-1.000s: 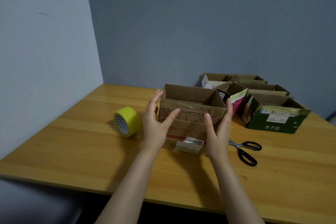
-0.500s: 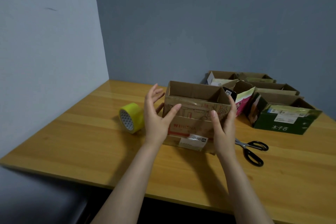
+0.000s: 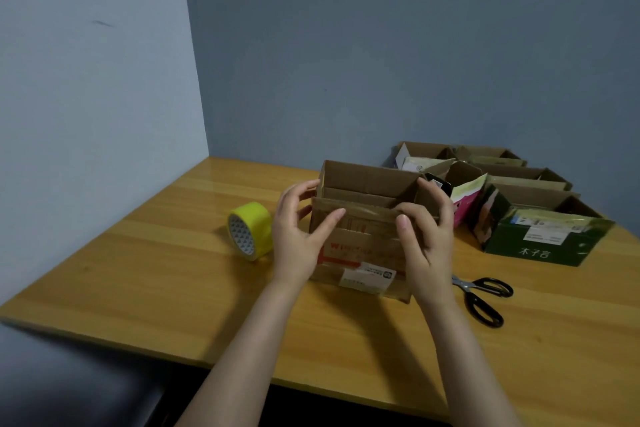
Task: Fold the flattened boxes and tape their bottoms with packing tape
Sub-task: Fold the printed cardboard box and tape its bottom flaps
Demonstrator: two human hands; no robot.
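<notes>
Yellow tape roll (image 3: 250, 230), brown box (image 3: 363, 229) w/ red print, black scissors (image 3: 483, 298), green box (image 3: 540, 239).

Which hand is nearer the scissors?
Right. The right hand grips the right end of the brown box, scissors lying just beside its wrist; the left hand grips the opposite end.

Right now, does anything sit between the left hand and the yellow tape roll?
Nothing visible does. Only bare table separates the left hand, holding the brown box, from the tape roll just to its left.
</notes>
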